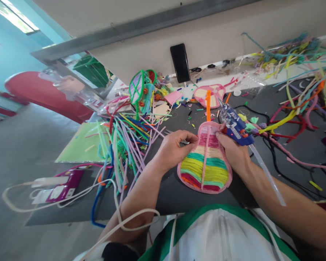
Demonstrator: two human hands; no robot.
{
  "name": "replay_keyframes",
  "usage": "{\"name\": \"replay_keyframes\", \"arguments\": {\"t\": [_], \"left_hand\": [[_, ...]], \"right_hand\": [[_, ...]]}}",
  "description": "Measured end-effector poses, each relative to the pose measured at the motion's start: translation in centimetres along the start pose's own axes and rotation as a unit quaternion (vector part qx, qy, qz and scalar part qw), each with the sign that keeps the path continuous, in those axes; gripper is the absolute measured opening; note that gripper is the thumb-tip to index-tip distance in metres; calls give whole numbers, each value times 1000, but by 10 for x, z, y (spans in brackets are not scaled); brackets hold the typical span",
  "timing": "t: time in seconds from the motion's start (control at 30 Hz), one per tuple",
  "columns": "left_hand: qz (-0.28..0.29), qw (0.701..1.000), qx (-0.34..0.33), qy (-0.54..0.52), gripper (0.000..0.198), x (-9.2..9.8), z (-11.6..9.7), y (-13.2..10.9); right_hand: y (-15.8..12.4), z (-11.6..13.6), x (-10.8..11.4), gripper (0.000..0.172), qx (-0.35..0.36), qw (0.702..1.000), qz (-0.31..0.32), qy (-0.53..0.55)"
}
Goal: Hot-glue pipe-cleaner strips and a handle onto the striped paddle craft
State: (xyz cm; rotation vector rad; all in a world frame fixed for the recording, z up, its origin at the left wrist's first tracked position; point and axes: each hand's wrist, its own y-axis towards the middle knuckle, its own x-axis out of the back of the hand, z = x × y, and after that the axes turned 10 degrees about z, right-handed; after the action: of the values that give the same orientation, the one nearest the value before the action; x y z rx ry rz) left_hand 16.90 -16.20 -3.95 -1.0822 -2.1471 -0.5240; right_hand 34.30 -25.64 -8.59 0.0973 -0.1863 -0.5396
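With the guitar (214, 163) as the clock's centre, we judged the glue gun (235, 125) at one o'clock the main worry. A small red light showed on it, so its tip might have been hot; a careless tilt could have dripped glue on the orange stem (208, 105) at twelve. The black cable (273, 161) at three could have dragged the gun if it snagged. Squeezing too hard from both sides might have buckled the guitar.

The guitar lay before us on the grey table (163, 197). Our left hand (176, 150) pinched its edge at ten o'clock between thumb and forefinger. Our right hand (232, 148) gripped the edge at one, thumb on top; we could not tell whether its hidden fingers also held the gun.

At nine to ten, past our left hand, heaped pipe cleaners (127, 145) cramped the room. At twelve, a pink craft (199, 98) lay behind the stem. The bare strip from five to seven was open, but the table's front edge soon ended it.
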Motion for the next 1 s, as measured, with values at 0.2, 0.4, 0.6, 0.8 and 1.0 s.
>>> {"name": "replay_keyframes", "arguments": {"t": [0.2, 0.4, 0.6, 0.8, 1.0], "left_hand": [[-2, 1000, -10, -7, 13, -1, 0, 0], [1, 1000, 0, 12, 14, -1, -2, 0], [-14, 1000, -9, 1, 13, -8, 2, 2], [-49, 998, -10, -25, 13, -18, 8, 5], [-72, 997, 10, -35, 11, -24, 11, 8]], "right_hand": [[0, -2, -1, 9, -7, 1000, 9, 21], [2, 1, -1, 9, 5, 1000, -2, 11], [3, -5, -1, 11, 17, 1000, 13, 12], [4, -5, 0, 12, -22, 1000, -10, 14], [10, -9, -2, 7, -45, 996, -33, 74]]}}
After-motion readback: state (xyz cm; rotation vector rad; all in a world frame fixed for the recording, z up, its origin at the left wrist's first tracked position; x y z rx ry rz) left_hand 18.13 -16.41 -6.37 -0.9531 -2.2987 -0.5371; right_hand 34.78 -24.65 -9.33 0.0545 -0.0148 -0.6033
